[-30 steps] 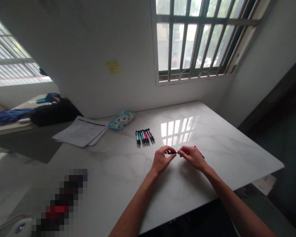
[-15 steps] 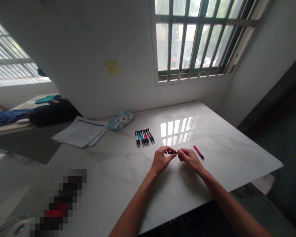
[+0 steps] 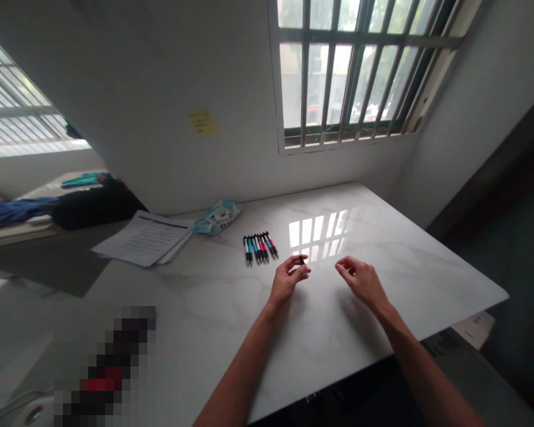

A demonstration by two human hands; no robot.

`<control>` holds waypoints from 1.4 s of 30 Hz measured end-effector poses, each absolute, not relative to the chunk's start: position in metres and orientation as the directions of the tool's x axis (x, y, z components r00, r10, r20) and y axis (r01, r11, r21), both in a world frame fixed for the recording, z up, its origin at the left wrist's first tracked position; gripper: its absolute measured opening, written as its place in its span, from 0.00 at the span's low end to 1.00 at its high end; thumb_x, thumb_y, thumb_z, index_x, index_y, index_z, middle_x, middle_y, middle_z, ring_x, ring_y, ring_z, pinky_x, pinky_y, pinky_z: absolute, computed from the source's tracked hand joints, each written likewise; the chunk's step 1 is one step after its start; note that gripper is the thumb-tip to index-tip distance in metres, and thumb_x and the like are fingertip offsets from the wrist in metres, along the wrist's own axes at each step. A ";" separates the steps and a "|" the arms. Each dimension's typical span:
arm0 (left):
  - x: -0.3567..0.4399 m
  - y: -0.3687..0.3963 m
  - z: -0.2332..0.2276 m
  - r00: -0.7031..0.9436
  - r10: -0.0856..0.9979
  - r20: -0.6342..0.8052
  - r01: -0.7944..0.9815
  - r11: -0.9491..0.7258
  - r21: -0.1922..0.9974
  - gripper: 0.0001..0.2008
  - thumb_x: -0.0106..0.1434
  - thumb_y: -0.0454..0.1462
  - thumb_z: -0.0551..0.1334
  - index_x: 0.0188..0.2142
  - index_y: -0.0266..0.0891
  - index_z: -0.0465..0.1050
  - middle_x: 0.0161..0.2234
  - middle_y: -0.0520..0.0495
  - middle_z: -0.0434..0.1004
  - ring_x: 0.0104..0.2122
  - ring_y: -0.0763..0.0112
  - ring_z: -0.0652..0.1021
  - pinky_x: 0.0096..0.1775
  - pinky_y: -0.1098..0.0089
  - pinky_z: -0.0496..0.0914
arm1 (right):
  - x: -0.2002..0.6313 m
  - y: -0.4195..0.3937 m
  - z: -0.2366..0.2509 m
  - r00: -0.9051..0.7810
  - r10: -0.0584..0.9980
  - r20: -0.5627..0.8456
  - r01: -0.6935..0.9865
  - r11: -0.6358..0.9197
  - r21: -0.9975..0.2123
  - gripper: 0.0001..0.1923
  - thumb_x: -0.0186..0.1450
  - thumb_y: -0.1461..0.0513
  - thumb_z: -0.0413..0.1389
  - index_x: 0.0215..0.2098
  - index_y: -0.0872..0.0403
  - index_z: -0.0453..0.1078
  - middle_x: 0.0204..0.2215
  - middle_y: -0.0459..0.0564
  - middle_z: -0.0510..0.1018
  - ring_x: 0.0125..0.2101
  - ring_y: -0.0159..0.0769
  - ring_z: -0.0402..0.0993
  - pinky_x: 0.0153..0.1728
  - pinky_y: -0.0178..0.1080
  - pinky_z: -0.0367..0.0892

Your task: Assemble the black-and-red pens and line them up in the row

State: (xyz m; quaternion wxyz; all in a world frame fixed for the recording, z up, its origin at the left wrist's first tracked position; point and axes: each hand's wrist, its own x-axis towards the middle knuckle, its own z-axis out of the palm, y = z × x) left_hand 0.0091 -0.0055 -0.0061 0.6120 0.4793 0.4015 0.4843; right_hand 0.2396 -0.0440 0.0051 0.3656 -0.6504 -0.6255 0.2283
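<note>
My left hand (image 3: 288, 277) is closed in a pinch on a small black pen part (image 3: 301, 260), which stands out above the fingers. To its right, apart from it, my right hand (image 3: 359, 277) hangs over the table with thumb and fingertips pressed together. Whatever those fingertips hold, if anything, is too small to make out. Several click pens (image 3: 260, 248) with black grips and blue, red or white barrels lie side by side, just beyond my left hand. The red pen barrel and thin white refill seen earlier are hidden, with my right hand over that spot.
The white marbled table (image 3: 196, 332) has its front edge below my forearms. Paper sheets (image 3: 145, 240) and a blue-and-white packet (image 3: 218, 217) lie at the back left. A yellow note (image 3: 203, 123) is on the wall, and a barred window (image 3: 338, 77) is above.
My hands have come apart from the black part they both held. It stays in my left hand, tilted more upright. My right hand has moved right, over the red barrel's spot.
</note>
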 end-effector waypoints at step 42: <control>0.011 -0.007 -0.008 0.277 0.957 -0.091 -0.240 0.160 0.957 0.22 0.50 0.43 0.80 0.43 0.35 0.84 0.40 0.40 0.87 0.40 0.60 0.84 0.50 0.58 0.78 | 0.291 -0.080 -0.027 0.098 0.954 0.283 0.822 0.082 -0.563 0.15 0.68 0.51 0.59 0.43 0.51 0.81 0.38 0.55 0.83 0.41 0.50 0.75 0.48 0.50 0.68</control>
